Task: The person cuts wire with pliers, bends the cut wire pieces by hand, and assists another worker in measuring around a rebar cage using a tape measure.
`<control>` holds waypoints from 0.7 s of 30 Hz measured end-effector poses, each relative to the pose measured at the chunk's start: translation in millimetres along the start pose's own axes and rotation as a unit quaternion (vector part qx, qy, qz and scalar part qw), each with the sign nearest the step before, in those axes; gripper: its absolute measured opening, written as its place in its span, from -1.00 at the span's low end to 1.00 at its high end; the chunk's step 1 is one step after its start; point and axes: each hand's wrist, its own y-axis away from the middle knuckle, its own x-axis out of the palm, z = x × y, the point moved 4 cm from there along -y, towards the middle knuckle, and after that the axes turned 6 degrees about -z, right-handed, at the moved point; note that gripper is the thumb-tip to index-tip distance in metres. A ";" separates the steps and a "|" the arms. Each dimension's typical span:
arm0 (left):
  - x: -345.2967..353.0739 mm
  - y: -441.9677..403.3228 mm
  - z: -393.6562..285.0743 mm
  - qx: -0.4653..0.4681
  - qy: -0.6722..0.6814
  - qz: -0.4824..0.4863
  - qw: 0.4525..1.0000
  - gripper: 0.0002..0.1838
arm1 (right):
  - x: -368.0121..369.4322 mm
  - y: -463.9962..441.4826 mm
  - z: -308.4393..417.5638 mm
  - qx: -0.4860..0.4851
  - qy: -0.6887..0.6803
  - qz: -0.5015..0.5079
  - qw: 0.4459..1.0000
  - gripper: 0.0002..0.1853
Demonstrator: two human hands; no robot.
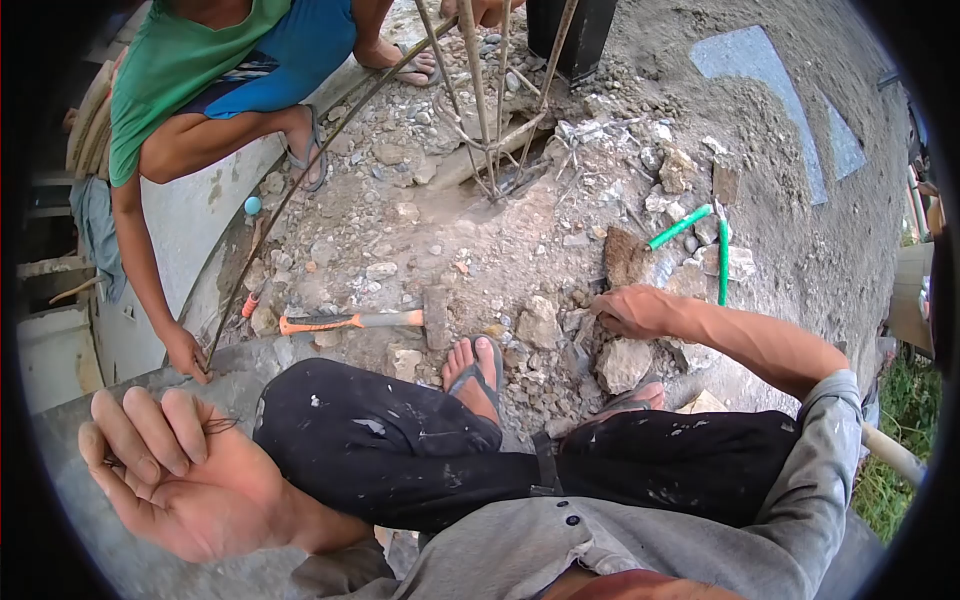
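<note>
My left hand (190, 480) is raised at the lower left, palm up, with its fingers curled round thin dark wire (222, 425) that sticks out beside them. Over the rubble, my right hand (635, 312) has its fingers bent down and pressed together; what they hold, if anything, is hidden. Just above that hand lies a rough brown piece (627, 258), and a pale stone (623, 365) is below it. Green-handled pincers (722, 190) lie with their handles spread to the upper right. A hammer (365, 320) with an orange and grey handle rests between my hands.
Another person (200, 100) crouches at the upper left, one hand near a long dark rod (290, 190). Upright rusty bars (490, 100) rise from a hole beside a black container (572, 35). Flat grey sheets (765, 95) lie at the upper right. A blue ball (252, 205) is at left.
</note>
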 end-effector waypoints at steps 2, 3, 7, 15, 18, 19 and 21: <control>-0.6 -0.3 0.0 0.002 -0.001 -0.001 1.000 -0.83 | -2.1 -0.9 2.3 0.006 0.015 0.016 1.000 -0.77; -1.1 -0.2 0.1 0.002 -0.003 0.003 1.000 -0.83 | -3.2 -0.8 2.5 0.006 0.014 0.016 1.000 -0.77; -0.7 0.3 0.2 0.004 -0.007 0.009 1.000 -0.83 | -0.9 -1.2 1.2 0.001 0.019 0.020 1.000 -0.78; -2.2 -0.1 -0.9 0.000 -0.005 0.005 1.000 -0.83 | -3.1 -1.5 4.3 -0.008 0.017 0.017 1.000 -0.75; -0.5 0.2 1.1 -0.009 0.005 0.008 1.000 -0.83 | -6.5 1.0 10.2 0.009 0.023 0.024 0.999 -0.75; -1.0 0.2 -0.5 -0.008 0.005 0.009 1.000 -0.83 | -5.1 2.1 7.1 0.013 0.030 0.021 0.999 -0.76; -2.8 1.1 1.0 -0.014 -0.003 0.008 1.000 -0.79 | -6.7 -3.8 10.3 0.012 0.023 0.025 0.999 -0.78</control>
